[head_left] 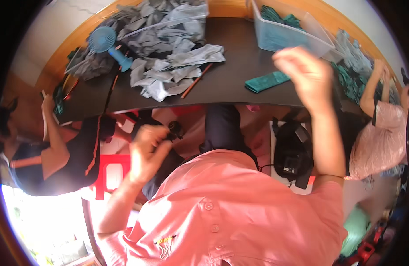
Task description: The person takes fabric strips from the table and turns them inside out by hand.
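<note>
My right hand [302, 73] is raised over the right side of the dark table [231, 48] and blurred by motion. Its fingers are loosely apart and nothing shows in them. It hovers just in front of a clear plastic bin [275, 37] of teal cloths, with a folded teal cloth [266, 82] lying on the table to its left. My left hand [147, 150] is below the table's front edge, above my lap, with its fingers curled. A small dark object [174, 130] sits at its fingertips; I cannot tell whether the hand grips it.
A heap of grey cloths [169, 66] covers the table's left half, beside a blue hand-held fan [109, 44] and an orange pencil [196, 80]. One person [58, 150] sits at my left and another [382, 128] at my right near more teal cloths. A black bag [293, 155] lies on the floor.
</note>
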{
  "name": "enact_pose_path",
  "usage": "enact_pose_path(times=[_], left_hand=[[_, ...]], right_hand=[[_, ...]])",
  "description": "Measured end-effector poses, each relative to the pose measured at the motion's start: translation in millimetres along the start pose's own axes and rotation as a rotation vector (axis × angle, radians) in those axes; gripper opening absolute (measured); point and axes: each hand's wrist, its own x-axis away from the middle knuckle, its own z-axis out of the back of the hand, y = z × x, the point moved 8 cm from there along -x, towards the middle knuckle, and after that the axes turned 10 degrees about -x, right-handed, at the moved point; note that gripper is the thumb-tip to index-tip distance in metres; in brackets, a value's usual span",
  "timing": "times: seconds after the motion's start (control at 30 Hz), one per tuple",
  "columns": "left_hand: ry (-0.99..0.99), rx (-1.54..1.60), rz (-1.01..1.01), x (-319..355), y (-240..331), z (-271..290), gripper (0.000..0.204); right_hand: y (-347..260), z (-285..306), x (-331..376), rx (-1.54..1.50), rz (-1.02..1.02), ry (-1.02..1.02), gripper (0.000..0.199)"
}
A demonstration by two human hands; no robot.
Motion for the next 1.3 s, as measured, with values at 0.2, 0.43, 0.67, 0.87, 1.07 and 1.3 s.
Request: enact_pose_path(times=[0.2, 0.43, 0.67, 0.87, 1.07, 1.3], left_hand=[[-1.101, -0.555, 0.101, 56.7, -147.9, -241.2, 0.029], [-1.504, -0.354, 0.269, 154.2, -235.7, -406.0, 0.033], [-1.411, 0.300, 0.658, 173.6, -189.3, -430.8, 0.032], [-1.008, 0.788, 1.071, 161.3, -176.0, -473.7, 0.032], [-0.892, -0.336, 0.209, 57.5, -161.6, -360.8, 0.023], [0.197, -0.045, -0.377, -76.7, 31.6, -52.3, 0.018]], right_hand=[[126.2, -6.9, 52.1, 0.655, 0.014, -0.165, 0.015], [139.0, 12.5, 21.8, 0.783, -0.089, -0.228, 0.018], [133.6, -23.2, 2.7, 0.571, -0.093, -0.370, 0.017], [118.5, -35.8, -20.9, 0.697, 0.115, -0.305, 0.014], [90.0, -153.9, -55.5, 0.408, 0.402, -0.294, 0.008], [124.5, -189.1, -93.5, 0.453, 0.243, -0.352, 0.006]])
